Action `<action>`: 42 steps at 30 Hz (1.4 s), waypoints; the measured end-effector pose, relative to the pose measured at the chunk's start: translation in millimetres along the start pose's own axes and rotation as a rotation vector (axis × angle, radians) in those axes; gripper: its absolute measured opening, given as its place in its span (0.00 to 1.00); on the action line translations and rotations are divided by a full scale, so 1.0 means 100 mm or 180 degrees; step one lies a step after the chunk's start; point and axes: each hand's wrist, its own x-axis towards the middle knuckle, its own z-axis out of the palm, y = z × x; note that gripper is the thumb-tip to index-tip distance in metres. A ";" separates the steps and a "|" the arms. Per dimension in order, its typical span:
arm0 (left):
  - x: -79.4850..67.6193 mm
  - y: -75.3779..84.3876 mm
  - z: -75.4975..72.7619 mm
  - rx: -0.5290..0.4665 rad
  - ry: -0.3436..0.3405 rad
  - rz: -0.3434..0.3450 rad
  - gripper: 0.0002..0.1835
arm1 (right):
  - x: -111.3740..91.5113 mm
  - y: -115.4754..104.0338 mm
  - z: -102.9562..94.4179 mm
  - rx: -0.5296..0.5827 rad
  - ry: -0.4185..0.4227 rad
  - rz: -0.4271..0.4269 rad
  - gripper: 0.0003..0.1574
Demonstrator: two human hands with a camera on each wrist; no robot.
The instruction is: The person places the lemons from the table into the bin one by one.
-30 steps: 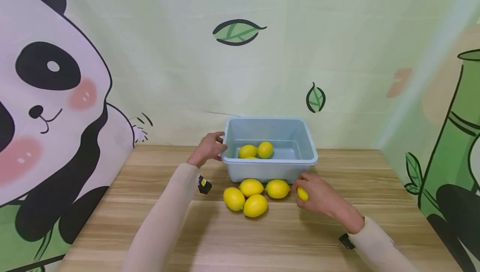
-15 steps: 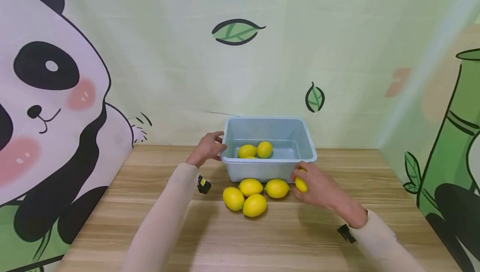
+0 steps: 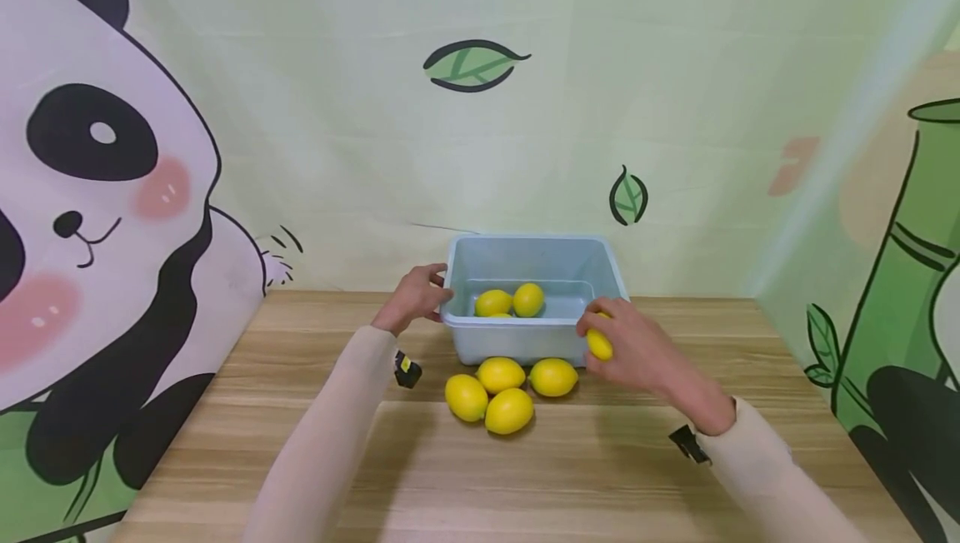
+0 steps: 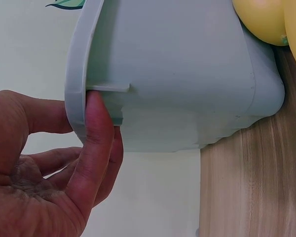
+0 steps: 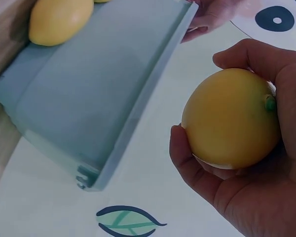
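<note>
A light blue plastic bin stands at the back of the wooden table. My left hand grips its left rim, thumb and fingers on either side of the lip. In my right hand is a yellow lemon, fingers and thumb curled round it, raised off the table near the bin's front right corner. Inside the bin lie a lemon and another lemon, with part of a third behind the front rim. Several more lemons rest on the table before the bin.
The wooden table meets a pale green backdrop printed with leaves and a panda, close behind the bin. A small black device is at the left wrist, and a similar black device at the right wrist.
My right hand has lifted the lemon from table level up to about the height of the bin's front rim. My left hand and the other lemons stay where they were.
</note>
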 end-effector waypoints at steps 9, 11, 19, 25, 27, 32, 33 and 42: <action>0.01 0.00 -0.01 -0.0027 -0.0002 0.0000 0.35 | 0.17 -0.01 -0.16 -0.0001 0.0121 -0.0065 0.12; 0.01 -0.01 -0.01 -0.0030 -0.0002 0.0022 0.35 | 0.21 -0.01 -0.19 0.0010 0.0145 -0.0085 0.12; 0.01 -0.01 0.00 -0.0022 0.0012 0.0083 0.34 | 0.38 -0.01 -0.33 0.0014 0.0151 -0.0027 0.11; 0.02 -0.02 -0.01 -0.0003 0.0009 0.0098 0.34 | 0.49 0.01 -0.39 0.0076 0.0081 0.0009 0.11; 0.02 -0.02 -0.01 -0.0004 0.0010 0.0102 0.34 | 0.53 0.02 -0.40 0.0088 0.0051 0.0030 0.12; 0.02 -0.02 -0.01 -0.0017 0.0009 0.0120 0.34 | 0.63 0.05 -0.43 0.0101 0.0015 0.0035 0.12; 0.03 -0.03 -0.01 -0.0020 0.0007 0.0123 0.34 | 0.66 0.05 -0.43 0.0099 0.0006 0.0042 0.13; 0.05 -0.02 -0.01 -0.0005 0.0010 0.0116 0.34 | 0.86 0.10 -0.49 0.0044 -0.0155 0.0175 0.14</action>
